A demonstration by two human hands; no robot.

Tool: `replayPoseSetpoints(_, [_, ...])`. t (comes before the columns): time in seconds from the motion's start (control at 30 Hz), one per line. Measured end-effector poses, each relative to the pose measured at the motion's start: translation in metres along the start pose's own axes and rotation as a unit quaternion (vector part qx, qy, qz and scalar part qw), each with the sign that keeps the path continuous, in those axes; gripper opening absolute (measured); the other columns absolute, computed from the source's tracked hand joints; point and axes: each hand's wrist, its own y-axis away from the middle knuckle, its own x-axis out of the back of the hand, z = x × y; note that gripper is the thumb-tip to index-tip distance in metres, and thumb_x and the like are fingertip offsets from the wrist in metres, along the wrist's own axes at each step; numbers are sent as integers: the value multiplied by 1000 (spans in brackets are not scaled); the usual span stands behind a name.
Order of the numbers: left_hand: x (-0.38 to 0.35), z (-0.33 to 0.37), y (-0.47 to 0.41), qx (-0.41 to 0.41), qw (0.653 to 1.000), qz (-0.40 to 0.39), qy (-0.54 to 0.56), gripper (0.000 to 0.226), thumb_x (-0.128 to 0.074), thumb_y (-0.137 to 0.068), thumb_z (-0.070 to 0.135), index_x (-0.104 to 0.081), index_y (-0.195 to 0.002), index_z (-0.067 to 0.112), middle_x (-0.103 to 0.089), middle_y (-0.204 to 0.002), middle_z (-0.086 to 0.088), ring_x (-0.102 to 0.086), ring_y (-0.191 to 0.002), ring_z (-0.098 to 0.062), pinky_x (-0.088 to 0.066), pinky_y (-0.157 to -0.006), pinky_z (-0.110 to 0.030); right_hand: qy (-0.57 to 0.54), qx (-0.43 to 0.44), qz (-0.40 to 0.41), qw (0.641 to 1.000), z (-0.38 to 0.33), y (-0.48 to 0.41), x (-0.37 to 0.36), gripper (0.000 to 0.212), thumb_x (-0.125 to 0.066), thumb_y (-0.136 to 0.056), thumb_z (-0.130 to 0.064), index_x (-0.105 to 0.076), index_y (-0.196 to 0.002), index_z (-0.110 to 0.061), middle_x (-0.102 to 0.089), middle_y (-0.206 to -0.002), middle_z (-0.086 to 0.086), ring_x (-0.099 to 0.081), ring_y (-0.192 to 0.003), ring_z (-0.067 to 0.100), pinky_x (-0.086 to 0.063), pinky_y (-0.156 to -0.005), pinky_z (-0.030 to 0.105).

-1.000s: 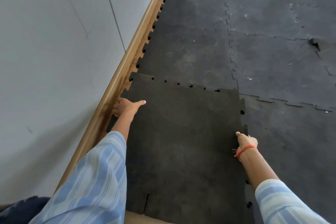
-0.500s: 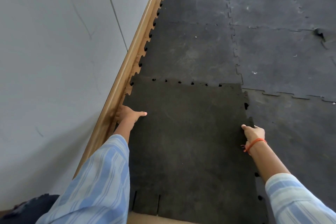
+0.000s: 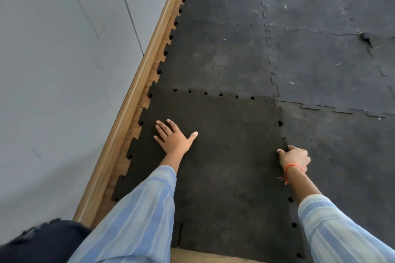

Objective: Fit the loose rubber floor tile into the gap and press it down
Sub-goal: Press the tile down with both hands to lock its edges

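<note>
The loose rubber tile (image 3: 224,151) is a dark black square with jigsaw edges, lying in the gap beside the wall. Its far edge overlaps the neighbouring tile, and small holes show along that seam. My left hand (image 3: 174,137) lies flat on the tile's left part, fingers spread, palm down. My right hand (image 3: 296,157), with an orange thread at the wrist, is curled over the tile's right edge, gripping it with thumb on top.
Grey interlocking rubber tiles (image 3: 320,60) cover the floor ahead and to the right. A wooden skirting board (image 3: 136,100) runs along the grey wall (image 3: 64,70) on the left, with a strip of bare wooden floor (image 3: 149,83) beside it.
My left hand left the tile's left edge by the skirting and now rests flat on top of the tile. The tile sits lower and closer to the neighbouring tiles. My right hand stays at the right edge.
</note>
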Motion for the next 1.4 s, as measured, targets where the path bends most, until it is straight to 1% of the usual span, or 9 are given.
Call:
replayPoseSetpoints(0.1, [-17,8,7,-93,994,4,-63,106,-32,-83,78,12,-152,10,20,-159,-16,15,-147,-31,1,-117,-53,107,144,4,984,10,14,-21,65,-42,-98,-35,-21,-149,-1,-14,-159,21,-12,-147,34,-16,-117,47])
replayPoseSetpoints(0.17, [-23,16,7,-141,985,-1,-95,105,-28,-82,79,13,-152,12,20,-159,-12,14,-147,-28,0,-117,-53,147,168,-18,975,13,21,-33,73,-31,-99,-44,-2,-151,-2,6,-161,18,5,-149,30,-5,-119,47])
replayPoseSetpoints(0.3, [-22,30,-1,-195,971,-13,-139,109,-29,-80,81,12,-152,12,20,-160,-6,12,-148,-25,0,-117,-53,176,176,-43,967,16,18,-36,77,-23,-98,-50,7,-150,-2,17,-159,17,14,-148,29,1,-121,45])
replayPoseSetpoints(0.5, [-6,49,-9,-191,966,-78,-159,116,-44,-78,79,13,-152,11,21,-160,-6,13,-148,-25,-2,-117,-55,215,180,-94,955,19,11,-28,80,-19,-97,-55,10,-149,-2,18,-159,16,17,-148,26,6,-121,43])
replayPoseSetpoints(0.73, [8,63,-31,-194,959,-129,-163,136,-63,-65,77,21,-150,11,31,-156,-2,18,-147,-24,-4,-118,-52,229,241,-72,941,-11,-19,-16,77,-21,-98,-53,10,-150,-5,18,-160,9,15,-148,21,6,-120,43])
replayPoseSetpoints(1.03, [0,59,-36,-215,957,-115,-155,139,-63,-63,78,22,-149,11,31,-156,-4,21,-146,-26,0,-117,-53,255,244,-126,927,-23,-59,-9,77,-19,-96,-58,9,-151,-12,20,-161,1,13,-149,15,4,-119,48])
replayPoseSetpoints(1.17, [2,60,-31,-216,960,-107,-144,138,-65,-63,76,20,-150,11,30,-157,-3,19,-146,-25,-1,-118,-53,291,222,-139,920,-41,-60,-5,76,-23,-98,-53,6,-151,-7,17,-161,6,13,-149,21,3,-119,52])
replayPoseSetpoints(1.3, [4,62,-30,-210,961,-113,-139,138,-67,-63,75,18,-151,11,30,-157,-2,19,-146,-24,-2,-118,-53,263,298,-137,907,-70,-67,-4,68,-28,-101,-39,3,-152,-7,12,-162,6,12,-149,19,2,-120,49])
replayPoseSetpoints(1.4, [6,64,-32,-207,961,-120,-139,138,-70,-64,71,18,-151,11,30,-157,-1,19,-146,-24,-2,-118,-53,247,318,-157,902,-86,-74,-6,72,-31,-99,-45,5,-152,-12,14,-162,3,11,-149,19,-1,-120,49])
